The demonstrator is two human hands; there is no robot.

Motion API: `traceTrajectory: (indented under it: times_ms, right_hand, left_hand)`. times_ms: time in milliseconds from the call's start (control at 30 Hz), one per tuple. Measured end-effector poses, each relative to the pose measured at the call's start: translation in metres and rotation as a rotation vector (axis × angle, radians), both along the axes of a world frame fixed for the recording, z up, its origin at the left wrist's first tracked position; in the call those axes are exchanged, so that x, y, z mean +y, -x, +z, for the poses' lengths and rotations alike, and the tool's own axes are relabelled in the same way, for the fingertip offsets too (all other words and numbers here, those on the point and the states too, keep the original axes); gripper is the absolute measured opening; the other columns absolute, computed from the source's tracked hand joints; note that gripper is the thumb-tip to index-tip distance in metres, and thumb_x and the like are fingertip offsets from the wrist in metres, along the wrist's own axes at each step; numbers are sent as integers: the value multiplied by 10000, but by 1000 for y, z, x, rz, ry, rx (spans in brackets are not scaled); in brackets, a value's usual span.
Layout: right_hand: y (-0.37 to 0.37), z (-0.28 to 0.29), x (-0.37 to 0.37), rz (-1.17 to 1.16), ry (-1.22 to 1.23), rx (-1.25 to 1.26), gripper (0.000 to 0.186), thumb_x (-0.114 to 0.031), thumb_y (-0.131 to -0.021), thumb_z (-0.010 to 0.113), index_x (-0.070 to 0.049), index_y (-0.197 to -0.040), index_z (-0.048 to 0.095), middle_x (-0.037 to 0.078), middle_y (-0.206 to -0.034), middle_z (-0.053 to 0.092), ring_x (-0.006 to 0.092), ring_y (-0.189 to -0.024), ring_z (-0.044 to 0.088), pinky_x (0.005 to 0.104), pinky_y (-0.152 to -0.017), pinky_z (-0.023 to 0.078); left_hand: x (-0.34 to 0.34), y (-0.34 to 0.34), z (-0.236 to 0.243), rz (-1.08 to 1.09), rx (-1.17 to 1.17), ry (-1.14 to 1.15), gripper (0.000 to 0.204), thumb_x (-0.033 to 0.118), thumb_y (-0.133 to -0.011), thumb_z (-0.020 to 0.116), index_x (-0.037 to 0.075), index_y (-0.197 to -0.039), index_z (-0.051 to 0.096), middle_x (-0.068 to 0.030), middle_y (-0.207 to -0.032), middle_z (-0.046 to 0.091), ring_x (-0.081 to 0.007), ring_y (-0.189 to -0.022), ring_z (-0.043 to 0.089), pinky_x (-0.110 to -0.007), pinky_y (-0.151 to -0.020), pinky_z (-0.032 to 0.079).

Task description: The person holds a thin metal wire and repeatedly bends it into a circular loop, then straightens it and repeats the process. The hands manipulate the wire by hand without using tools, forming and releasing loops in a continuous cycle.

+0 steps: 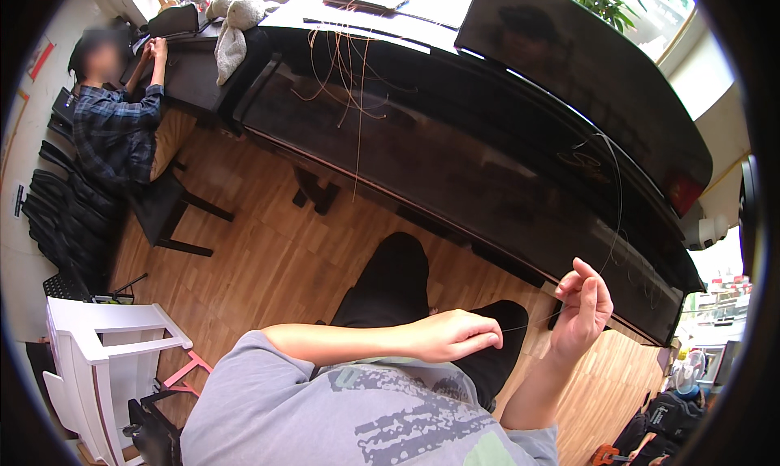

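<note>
A thin, pale wire-like string arcs from the dark piano front into my right hand. That hand is raised, its fingers curled with the string pinched between them. Farther left, over my lap, my left hand is closed with its knuckles up. A length of the string runs from its fingertips across to the right hand. The end inside the left fingers is hidden. In front of me stretches a long, glossy black piano. Several copper-coloured strings hang loosely over its top edge.
At the far left a person in a plaid shirt sits on a black chair. A plush toy lies on the piano's left end. A white wooden piece of furniture stands near left. Bags lie at the lower right.
</note>
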State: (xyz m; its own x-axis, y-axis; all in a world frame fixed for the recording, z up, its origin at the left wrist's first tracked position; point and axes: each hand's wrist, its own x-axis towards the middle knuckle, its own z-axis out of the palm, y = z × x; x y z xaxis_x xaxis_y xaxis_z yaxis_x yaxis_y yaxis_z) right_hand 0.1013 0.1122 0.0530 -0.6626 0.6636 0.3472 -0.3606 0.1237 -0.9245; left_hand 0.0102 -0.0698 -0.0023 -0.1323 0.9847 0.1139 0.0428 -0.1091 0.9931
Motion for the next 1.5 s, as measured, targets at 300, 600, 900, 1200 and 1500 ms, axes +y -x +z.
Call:
traceTrajectory:
  times_ms: [300, 600, 900, 1200, 1500]
  right_hand:
    - [-29, 31, -3, -798, -959, -608, 485, -333, -828, 742, -10, -1147, 572, 63, -921, 475, 206, -859, 470, 331, -749, 396]
    - [-47, 30, -33, 211, -252, -244, 310, -302, -913, 633, 3, -870, 674, 48, -657, 617, 90, -513, 507, 215, -479, 354]
    - [-32, 21, 10, 147, 253, 192, 337, -305, -1042, 363, -21, -961, 526, -52, -497, 278, 33, -390, 204, 212, -396, 212]
    - [-45, 12, 36, 64, 417, 190, 285, -238, -1011, 331, -37, -944, 521, -32, -508, 296, 57, -380, 223, 221, -394, 229]
    - [-37, 8, 9, 276, 3, -250, 179, -4, -912, 567, -2, -1045, 686, 1, -689, 586, 51, -579, 510, 186, -519, 401]
  left_hand:
    - [-7, 26, 64, 167, 543, -178, 130, 123, -916, 565, 46, -996, 634, -79, -843, 682, -244, -747, 666, -335, -642, 527]
    - [4, 49, 95, 76, 177, -200, 129, 91, -936, 547, 15, -969, 647, -100, -837, 678, -213, -728, 662, -303, -653, 515]
    - [16, 62, 42, 360, -63, -47, 170, 81, -958, 539, 9, -1093, 612, 79, -719, 486, 13, -568, 356, -157, -501, 292]
    - [19, 74, 21, 504, -370, -134, 258, 172, -1014, 414, 88, -1257, 392, 50, -663, 353, -10, -489, 266, -160, -402, 199]
    - [31, 56, 43, 437, 271, 276, 698, 224, -952, 479, 10, -1481, 76, -83, -820, 485, -194, -688, 507, -343, -712, 461]
